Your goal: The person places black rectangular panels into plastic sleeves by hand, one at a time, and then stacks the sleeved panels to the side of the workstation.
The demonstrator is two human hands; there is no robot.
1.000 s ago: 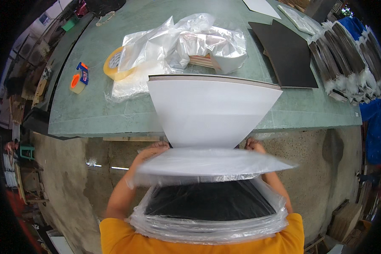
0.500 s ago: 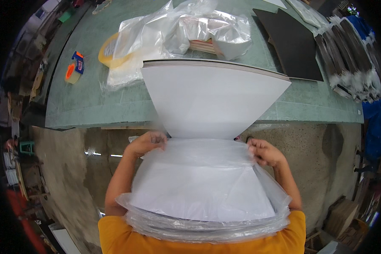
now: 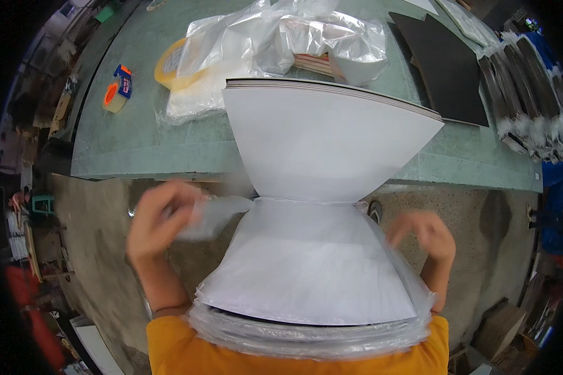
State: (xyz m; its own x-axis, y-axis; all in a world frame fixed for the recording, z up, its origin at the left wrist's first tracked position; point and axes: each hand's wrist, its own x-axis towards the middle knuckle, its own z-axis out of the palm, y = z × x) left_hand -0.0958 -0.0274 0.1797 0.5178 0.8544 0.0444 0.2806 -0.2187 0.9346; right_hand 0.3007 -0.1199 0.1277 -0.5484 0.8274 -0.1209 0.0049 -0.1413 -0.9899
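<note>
In front of me a stack of white boards (image 3: 331, 137) leans on the table edge, its layered dark and light edges showing along the top. Below it, a white sheet in a clear plastic bag (image 3: 313, 262) lies toward my body, with crumpled layers of film at its near end. My left hand (image 3: 162, 219), smeared by motion, has its fingers closed on a loose flap of the clear film left of the stack. To the right, my right hand (image 3: 424, 234) is curled beside the film's side edge; blur hides whether it grips any.
On the green table (image 3: 144, 153) are a tape dispenser (image 3: 117, 90), a yellowish tape roll (image 3: 169, 65), crumpled clear plastic (image 3: 231, 56), black boards (image 3: 444, 69) and a pile of wrapped dark pieces (image 3: 522, 94). A concrete floor (image 3: 106, 250) lies below.
Both hands have moved outward from the stack, the left one drawing a flap of film leftward. The film that covered the sheet's upper part is now pulled down or aside.
</note>
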